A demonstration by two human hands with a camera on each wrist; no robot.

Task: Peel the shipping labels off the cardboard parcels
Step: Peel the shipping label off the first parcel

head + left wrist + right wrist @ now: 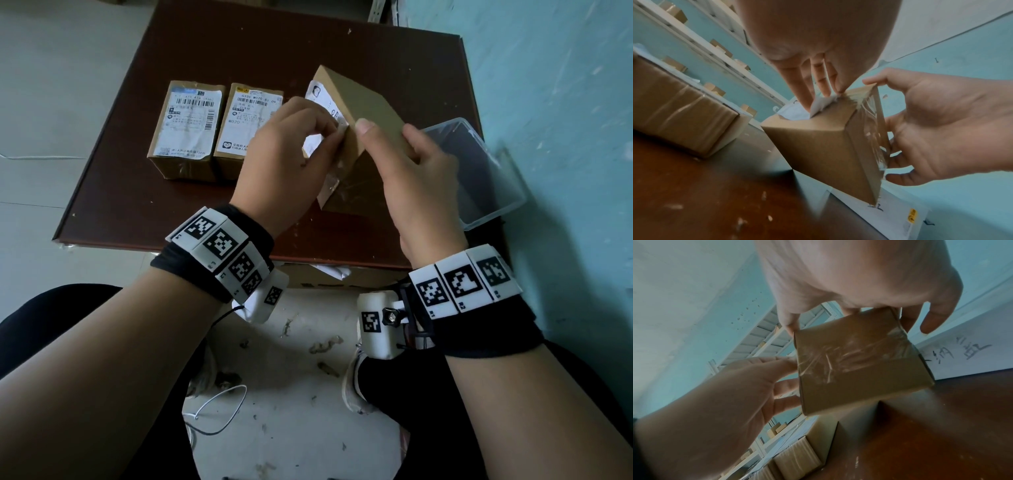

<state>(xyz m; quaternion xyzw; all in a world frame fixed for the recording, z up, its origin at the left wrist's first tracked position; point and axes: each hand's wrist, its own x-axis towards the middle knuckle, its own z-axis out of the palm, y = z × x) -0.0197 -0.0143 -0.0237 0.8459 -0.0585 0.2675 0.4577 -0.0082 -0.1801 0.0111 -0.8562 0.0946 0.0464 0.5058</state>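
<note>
Right hand (416,178) is gripping the tilted parcel (363,113), thumb on its upper edge, fingers wrapping the far side; it is standing on one edge on the brown table (144,192). Left hand (284,150) is pinching a lifted corner of the white label (819,104) right at the box edge between the two hands; the rest of the label is sticking to the face turned toward the left hand. Parcel is plain brown cardboard, rectangular, with wrinkled clear tape (840,356) glossing its end face. Counting three parcels: this one, plus two lying flat side by side beyond the left hand, left parcel (186,130) and middle parcel (246,126), each wearing a white printed barcode label. One clear plastic lid (479,171) is lying just past the right hand.
</note>
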